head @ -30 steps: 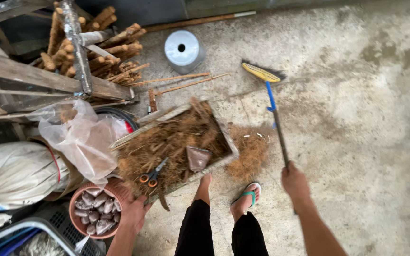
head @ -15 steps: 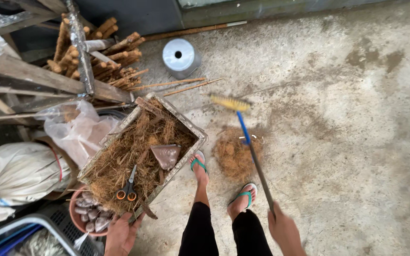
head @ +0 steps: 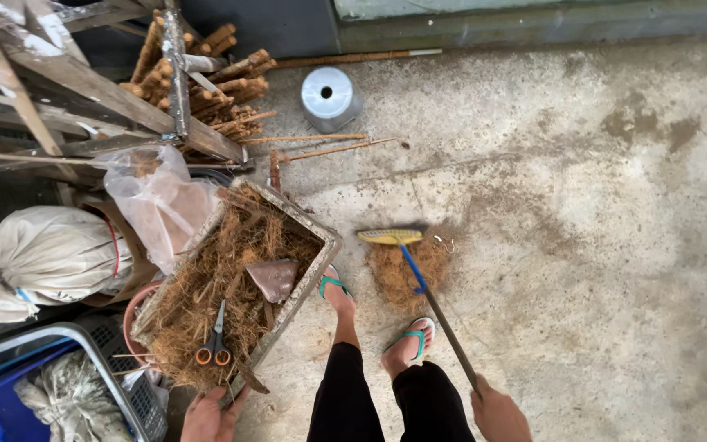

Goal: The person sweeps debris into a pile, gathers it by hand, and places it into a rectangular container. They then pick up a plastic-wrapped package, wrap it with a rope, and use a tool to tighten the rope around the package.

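My right hand (head: 497, 413) grips the long handle of a broom (head: 419, 282) with a blue neck and yellow head. The head rests at the far edge of a pile of brown fibres (head: 407, 270) on the concrete, just ahead of my feet in green sandals. My left hand (head: 210, 413) holds the near end of a rectangular tray (head: 312, 274), tilted and full of the same brown fibre. On the fibre lie orange-handled scissors (head: 216, 344) and a brown scoop-like piece (head: 273, 278).
A round metal lid (head: 330, 96) and loose sticks (head: 321, 147) lie on the floor beyond. At left are a stack of cut stalks (head: 206, 86), wooden beams, a plastic bag (head: 161, 200), a white sack (head: 55, 254), a reddish basin (head: 132, 315) and a blue crate (head: 51, 393).
The broom has swept from the far right toward me, gathering the fibres into a pile by my feet. My view has shifted, and the tray has come lower and closer.
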